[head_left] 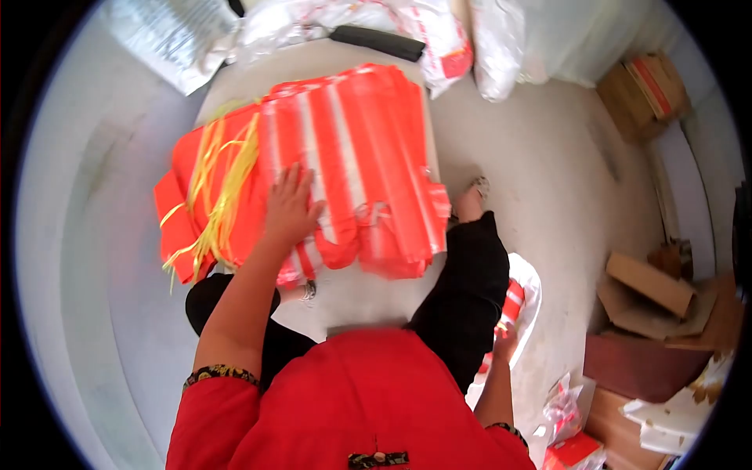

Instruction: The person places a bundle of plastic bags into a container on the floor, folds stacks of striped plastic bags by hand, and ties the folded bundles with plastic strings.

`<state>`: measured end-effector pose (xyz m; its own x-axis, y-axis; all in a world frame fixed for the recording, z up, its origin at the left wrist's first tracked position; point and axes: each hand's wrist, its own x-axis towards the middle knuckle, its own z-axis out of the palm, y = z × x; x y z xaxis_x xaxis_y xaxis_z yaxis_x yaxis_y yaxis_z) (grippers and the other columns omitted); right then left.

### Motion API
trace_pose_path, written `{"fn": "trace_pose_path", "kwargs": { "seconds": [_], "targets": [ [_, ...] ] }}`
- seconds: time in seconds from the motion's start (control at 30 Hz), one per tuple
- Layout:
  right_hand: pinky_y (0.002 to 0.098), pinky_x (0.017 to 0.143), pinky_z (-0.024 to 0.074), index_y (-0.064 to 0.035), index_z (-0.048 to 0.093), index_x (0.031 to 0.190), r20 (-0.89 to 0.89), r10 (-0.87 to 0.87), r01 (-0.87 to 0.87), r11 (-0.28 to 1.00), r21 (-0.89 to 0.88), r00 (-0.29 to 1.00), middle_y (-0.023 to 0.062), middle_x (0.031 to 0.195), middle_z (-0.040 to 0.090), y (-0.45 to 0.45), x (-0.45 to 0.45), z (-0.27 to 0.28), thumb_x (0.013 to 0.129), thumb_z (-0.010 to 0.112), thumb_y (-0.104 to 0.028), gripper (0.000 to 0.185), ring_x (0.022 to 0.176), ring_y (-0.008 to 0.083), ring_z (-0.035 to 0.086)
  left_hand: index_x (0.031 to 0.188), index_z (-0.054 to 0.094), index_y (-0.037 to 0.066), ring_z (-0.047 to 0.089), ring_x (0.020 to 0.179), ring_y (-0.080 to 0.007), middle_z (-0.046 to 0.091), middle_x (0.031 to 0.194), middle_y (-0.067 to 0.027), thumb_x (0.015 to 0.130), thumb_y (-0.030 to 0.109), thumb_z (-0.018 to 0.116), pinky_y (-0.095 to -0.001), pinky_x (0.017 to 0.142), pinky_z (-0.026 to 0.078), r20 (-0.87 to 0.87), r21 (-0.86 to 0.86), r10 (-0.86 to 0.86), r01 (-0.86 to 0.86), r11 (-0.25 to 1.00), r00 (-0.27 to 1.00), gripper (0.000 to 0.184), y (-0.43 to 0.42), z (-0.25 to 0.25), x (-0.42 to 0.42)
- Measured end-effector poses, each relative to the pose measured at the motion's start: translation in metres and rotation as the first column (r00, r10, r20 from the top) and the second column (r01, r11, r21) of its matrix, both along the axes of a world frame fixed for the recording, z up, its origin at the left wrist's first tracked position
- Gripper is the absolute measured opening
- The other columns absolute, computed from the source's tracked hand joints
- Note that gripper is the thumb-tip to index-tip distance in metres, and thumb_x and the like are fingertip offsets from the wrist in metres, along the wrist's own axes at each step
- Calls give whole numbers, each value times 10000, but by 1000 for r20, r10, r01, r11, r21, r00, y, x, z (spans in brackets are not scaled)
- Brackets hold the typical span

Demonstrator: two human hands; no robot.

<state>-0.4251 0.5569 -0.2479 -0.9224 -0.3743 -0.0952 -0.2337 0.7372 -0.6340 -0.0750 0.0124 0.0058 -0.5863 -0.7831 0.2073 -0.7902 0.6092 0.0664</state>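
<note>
A stack of red-and-white striped plastic bags [380,164] lies on a low, light-coloured table in front of me. My left hand [291,207] rests flat on the stack near its middle, fingers spread. Beside it, on the left part of the pile, several yellow strips [223,184] lie across plain red plastic. Down at my right side, my right hand [505,341] reaches into a white sack or container [533,294] by my leg. More red-and-white striped plastic [513,301] shows there, right at the fingers, whose grip is too small to make out.
A dark, flat bar-like object [377,43] lies at the table's far edge, near white plastic sacks [501,47]. Cardboard boxes [646,294] stand at the right, with another box [646,94] farther back. A red packet [576,452] lies at the lower right.
</note>
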Motion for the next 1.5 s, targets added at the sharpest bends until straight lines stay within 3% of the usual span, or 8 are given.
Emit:
{"fn": "trace_pose_path", "kwargs": {
  "seconds": [0.13,0.3,0.5,0.67,0.87,1.03,1.33,1.5],
  "targets": [
    [385,981,552,23,653,1316,-47,-73,59,966,-250,996,184,1299,697,-52,-53,58,977,630,-92,360,1186,305,679,1600,386,151,219,1564,-411,268,1691,-189,905,508,663,-591,1240,197,-40,123,-10,15,992,999,830,-5,7,8],
    [354,1012,525,4,536,1443,62,170,-120,868,-481,983,156,1283,696,-197,-13,238,1021,584,-73,432,1197,286,664,1614,340,135,176,1574,-429,225,1695,-216,859,468,738,-591,1249,185,-94,228,74,-51,972,993,917,16,22,25],
    [354,1047,498,6,464,1519,-79,667,-626,642,-443,741,162,1357,648,-344,35,258,1028,613,-141,534,1234,225,628,1584,381,119,199,1552,-477,229,1681,-244,832,264,736,-647,1207,252,-203,247,246,-193,950,948,844,35,22,42],
    [434,1107,453,-4,404,1560,19,713,-707,698,-114,701,249,1419,589,-414,79,308,951,672,-218,698,1255,364,620,1556,424,133,302,1496,-491,266,1657,-255,828,157,679,-603,1166,363,-187,236,164,-118,965,968,771,23,9,48],
    [502,1147,373,-32,430,1546,-476,659,-725,686,62,583,256,1487,524,-421,97,232,921,709,-241,715,1366,418,495,1513,494,126,362,1487,-397,294,1659,-210,837,86,664,-447,1182,401,-224,361,100,-13,932,970,698,0,32,69],
    [490,1102,408,-34,450,1529,-269,683,-708,706,7,679,251,1415,567,-404,107,285,911,729,-239,709,1327,409,498,1478,537,128,329,1514,-401,336,1642,-193,838,143,676,-537,1225,315,-5,135,114,-113,984,993,655,7,43,65],
    [472,1022,452,-5,461,1507,-255,676,-705,708,-32,691,208,1278,635,-391,104,274,884,755,-227,723,1183,378,581,1487,478,40,340,1514,-398,412,1600,-185,808,153,735,-538,1241,291,-328,235,-321,406,883,889,735,52,35,-16],
    [469,1021,451,-41,484,1499,-339,686,-705,704,87,643,201,1291,621,-383,112,286,887,750,-244,698,1199,380,569,1481,481,37,378,1494,-384,433,1582,-199,834,114,712,-527,1222,322,-229,172,-257,299,939,939,691,58,12,-45]
  ]
}}
